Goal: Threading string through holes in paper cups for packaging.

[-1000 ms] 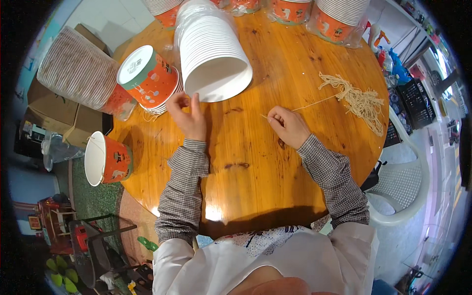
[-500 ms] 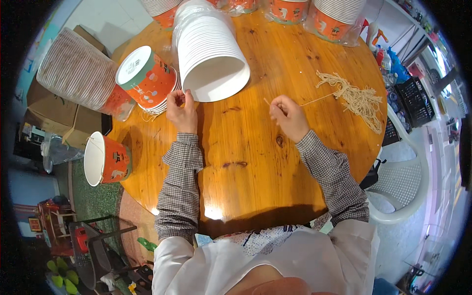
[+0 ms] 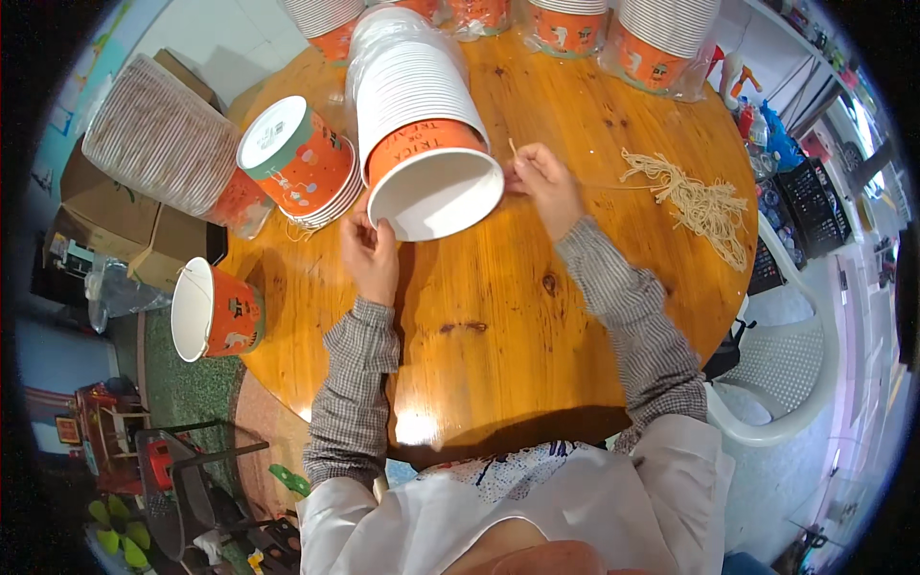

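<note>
My left hand (image 3: 371, 254) grips the left rim of an orange paper bucket (image 3: 441, 203), thumb at its white inside. The bucket lies on its side, mouth toward me, partly drawn out of a nested stack of white-rimmed buckets (image 3: 419, 91) in clear plastic. My right hand (image 3: 546, 189) is by the bucket's right rim, fingers pinched on a thin beige string (image 3: 613, 186). The string runs right to a loose bundle of cut strings (image 3: 698, 199). Whether the right fingers touch the rim I cannot tell.
Upside-down orange buckets (image 3: 297, 168) stand left of the stack, next to a bagged stack (image 3: 158, 139). One bucket with a string handle (image 3: 218, 309) lies at the table's left edge. More bagged buckets (image 3: 656, 43) line the far edge. A white chair (image 3: 786, 355) is at right.
My left hand has pulled the front bucket partway out of the stack toward me, baring its orange side. My right hand has moved left and up to the bucket's right rim, still holding the string.
</note>
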`<state>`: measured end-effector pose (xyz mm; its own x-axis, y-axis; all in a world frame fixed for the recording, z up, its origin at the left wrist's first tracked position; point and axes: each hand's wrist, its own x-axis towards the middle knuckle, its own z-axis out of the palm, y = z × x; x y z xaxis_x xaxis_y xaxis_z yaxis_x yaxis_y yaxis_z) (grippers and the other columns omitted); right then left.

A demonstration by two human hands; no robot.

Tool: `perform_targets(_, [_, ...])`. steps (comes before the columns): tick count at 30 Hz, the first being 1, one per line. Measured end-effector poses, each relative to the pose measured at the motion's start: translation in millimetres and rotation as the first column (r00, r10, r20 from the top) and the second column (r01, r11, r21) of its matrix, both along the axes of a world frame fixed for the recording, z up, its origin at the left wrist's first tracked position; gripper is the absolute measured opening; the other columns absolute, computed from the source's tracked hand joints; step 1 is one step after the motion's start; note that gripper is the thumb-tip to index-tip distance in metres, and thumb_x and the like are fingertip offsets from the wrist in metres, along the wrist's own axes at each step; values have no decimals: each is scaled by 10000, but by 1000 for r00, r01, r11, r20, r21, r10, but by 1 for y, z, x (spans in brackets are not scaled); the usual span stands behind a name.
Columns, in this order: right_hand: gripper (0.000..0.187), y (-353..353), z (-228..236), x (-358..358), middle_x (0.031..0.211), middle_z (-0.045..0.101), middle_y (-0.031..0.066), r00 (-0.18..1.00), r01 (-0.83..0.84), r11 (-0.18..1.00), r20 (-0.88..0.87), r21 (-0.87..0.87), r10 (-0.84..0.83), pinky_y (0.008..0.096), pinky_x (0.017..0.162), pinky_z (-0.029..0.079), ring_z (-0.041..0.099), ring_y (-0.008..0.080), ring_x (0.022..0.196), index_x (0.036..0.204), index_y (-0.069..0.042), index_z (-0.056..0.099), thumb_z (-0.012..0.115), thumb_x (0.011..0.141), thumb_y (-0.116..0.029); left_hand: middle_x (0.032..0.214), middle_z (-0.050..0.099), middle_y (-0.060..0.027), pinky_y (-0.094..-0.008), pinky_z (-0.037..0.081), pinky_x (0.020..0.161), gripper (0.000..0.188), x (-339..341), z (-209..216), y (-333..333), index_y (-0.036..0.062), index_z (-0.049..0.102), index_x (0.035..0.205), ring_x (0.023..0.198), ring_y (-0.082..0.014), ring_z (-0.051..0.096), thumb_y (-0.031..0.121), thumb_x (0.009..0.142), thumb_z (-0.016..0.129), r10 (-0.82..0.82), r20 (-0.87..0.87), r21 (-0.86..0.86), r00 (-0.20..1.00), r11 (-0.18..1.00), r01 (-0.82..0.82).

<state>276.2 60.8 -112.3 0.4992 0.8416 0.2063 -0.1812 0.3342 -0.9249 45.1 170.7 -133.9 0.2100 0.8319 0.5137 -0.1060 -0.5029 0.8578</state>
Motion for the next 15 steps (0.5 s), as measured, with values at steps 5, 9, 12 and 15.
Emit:
perform_targets(5, [109, -59, 12, -12, 1019, 631, 89, 982, -118, 987, 132, -107, 132, 312, 845, 517, 617, 157, 957, 989, -12, 514, 509, 971, -119, 872, 516, 2, -196, 435, 687, 140, -12, 6, -5, 22, 445, 942, 782, -44, 507, 10, 922, 583, -67, 68, -86, 995, 994, 73])
perform_targets(9, [109, -77, 15, -38, 1062, 634, 116, 966, -108, 994, 234, -24, 110, 301, 896, 491, 613, 168, 1007, 985, 9, 513, 525, 962, -97, 980, 542, -39, -225, 460, 774, 142, -11, 10, -13, 9, 461, 1018, 882, -86, 550, 6, 927, 570, -41, 91, -119, 995, 991, 52])
perform_targets(12, [91, -81, 19, -51, 1105, 635, 125, 960, -154, 988, 239, 2, 149, 303, 915, 484, 606, 166, 1042, 996, 18, 515, 516, 962, -67, 1250, 474, -177, -392, 366, 1025, 472, -16, 10, -15, -33, 402, 1294, 1219, -260, 456, 11, 878, 619, 281, -11, 276, 960, 923, -267])
perform_targets(15, [98, -80, 7, -52, 1104, 638, 121, 972, -9, 999, 234, 39, -1, 305, 929, 480, 607, 173, 1051, 1005, 28, 526, 522, 958, -58, 1279, 458, -222, -450, 321, 1051, 545, -15, 32, -54, -53, 408, 1294, 1222, -368, 433, 51, 826, 667, 387, -116, 668, 915, 712, -216])
